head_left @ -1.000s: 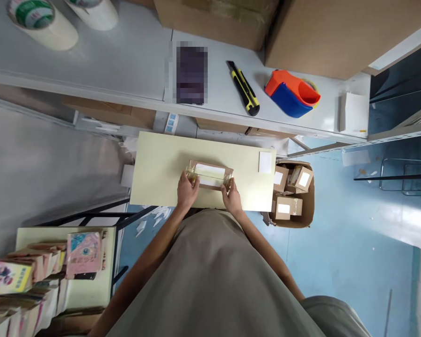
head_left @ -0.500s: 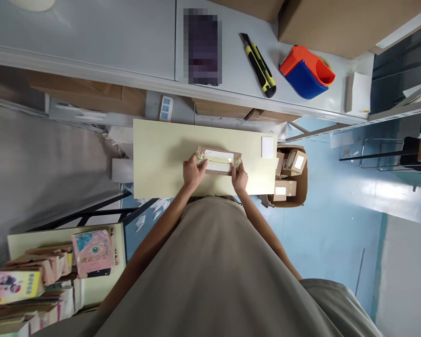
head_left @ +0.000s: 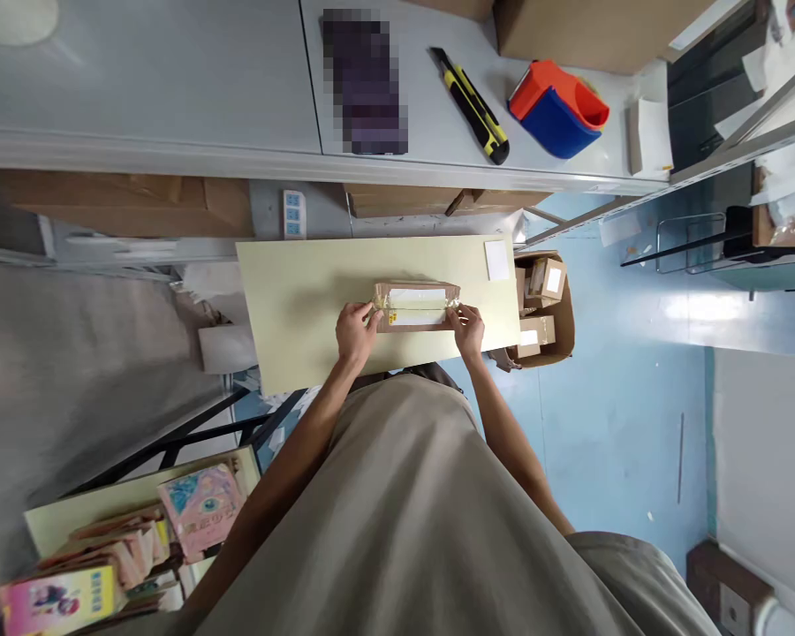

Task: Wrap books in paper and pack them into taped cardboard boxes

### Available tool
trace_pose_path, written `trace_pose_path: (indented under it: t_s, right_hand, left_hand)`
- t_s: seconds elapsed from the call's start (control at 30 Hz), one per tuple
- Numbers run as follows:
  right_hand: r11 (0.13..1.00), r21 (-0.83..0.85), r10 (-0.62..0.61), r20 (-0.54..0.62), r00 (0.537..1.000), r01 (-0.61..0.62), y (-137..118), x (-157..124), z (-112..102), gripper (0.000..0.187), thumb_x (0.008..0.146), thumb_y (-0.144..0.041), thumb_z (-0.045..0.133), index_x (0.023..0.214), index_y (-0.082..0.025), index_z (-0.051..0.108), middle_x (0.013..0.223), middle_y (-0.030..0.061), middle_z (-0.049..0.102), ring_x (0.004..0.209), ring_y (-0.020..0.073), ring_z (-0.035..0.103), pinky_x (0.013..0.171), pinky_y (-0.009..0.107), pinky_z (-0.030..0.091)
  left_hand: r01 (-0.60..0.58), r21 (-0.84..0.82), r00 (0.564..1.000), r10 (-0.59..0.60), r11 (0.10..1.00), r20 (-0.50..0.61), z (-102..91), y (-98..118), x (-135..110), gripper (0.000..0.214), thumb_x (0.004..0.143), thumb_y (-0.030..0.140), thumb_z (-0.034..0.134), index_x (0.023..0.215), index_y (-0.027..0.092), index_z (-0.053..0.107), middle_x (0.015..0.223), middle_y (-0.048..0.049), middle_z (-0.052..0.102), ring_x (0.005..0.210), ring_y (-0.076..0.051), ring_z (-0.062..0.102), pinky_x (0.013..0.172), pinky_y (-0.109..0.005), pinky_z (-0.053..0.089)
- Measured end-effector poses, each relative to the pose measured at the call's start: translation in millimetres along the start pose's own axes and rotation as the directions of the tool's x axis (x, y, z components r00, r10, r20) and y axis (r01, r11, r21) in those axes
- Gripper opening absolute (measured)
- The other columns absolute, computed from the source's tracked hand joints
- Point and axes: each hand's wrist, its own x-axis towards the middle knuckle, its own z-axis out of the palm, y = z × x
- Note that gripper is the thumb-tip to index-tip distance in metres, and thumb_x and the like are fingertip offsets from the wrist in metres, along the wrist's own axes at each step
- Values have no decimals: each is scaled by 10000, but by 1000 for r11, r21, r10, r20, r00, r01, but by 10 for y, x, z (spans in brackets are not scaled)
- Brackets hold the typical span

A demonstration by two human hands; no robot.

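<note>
A small cardboard box with a white label and shiny clear tape lies at the middle of the pale yellow table. My left hand grips its left end, thumb on the near side and fingers at the taped corner. At the opposite end, my right hand pinches the box in the same way. A strip of tape runs lengthwise across the label. A white paper slip lies at the table's far right corner.
On the grey shelf beyond are a yellow-black utility knife and a red-blue tape dispenser. An open carton of small boxes stands right of the table. Books sit on a stand at lower left.
Both hands have shifted outward along the box, their fingers now at its end corners. More of the label shows, including a small yellow mark. The camera view has turned slightly.
</note>
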Motion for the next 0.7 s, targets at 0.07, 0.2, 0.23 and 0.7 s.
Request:
trace_pose_path:
  t_s: [0.07, 0.2, 0.23, 0.7]
  right_hand:
    - [1000, 13, 13, -40, 999, -13, -5, -23, -40, 523, 1089, -605, 726, 1315, -155, 866, 1361, 193, 777, 1124, 282, 789, 1013, 451, 715]
    - [998, 51, 27, -77, 997, -23, 61, -58, -85, 360, 1063, -405, 746, 1286, -144, 855, 1310, 169, 787, 1103, 267, 828, 1067, 437, 709]
    - [998, 48, 44, -72, 996, -41, 94, -66, -91, 316, 1061, -357, 729, 1261, -146, 851, 1297, 165, 793, 1101, 267, 839, 1067, 437, 711]
    - [1000, 19, 12, 220, 975, -16, 741, 140, -119, 241, 1033, -215, 639, 1168, -177, 836, 1256, 150, 865, 1018, 229, 857, 957, 395, 737]
  left_hand:
    - [-17, -61, 1000, 17, 998, 1, -28, 12, -11, 289, 1021, 293, 755, 1260, 165, 855, 1274, -145, 822, 1005, -260, 814, 1073, -423, 674]
    - [-16, -194, 999, 22, 981, 28, 29, 59, -84, 321, 1013, 217, 711, 1301, 174, 845, 1328, -129, 835, 1078, -239, 855, 1112, -404, 689]
    - [1, -212, 999, 8, 977, 41, 63, 71, -109, 328, 1010, 200, 696, 1303, 176, 842, 1357, -135, 836, 1102, -244, 863, 1125, -413, 691]
    - [284, -30, 954, -279, 958, 106, 442, -97, -460, 364, 920, 207, 624, 1220, 209, 832, 1136, -126, 906, 1095, -325, 878, 1119, -494, 688]
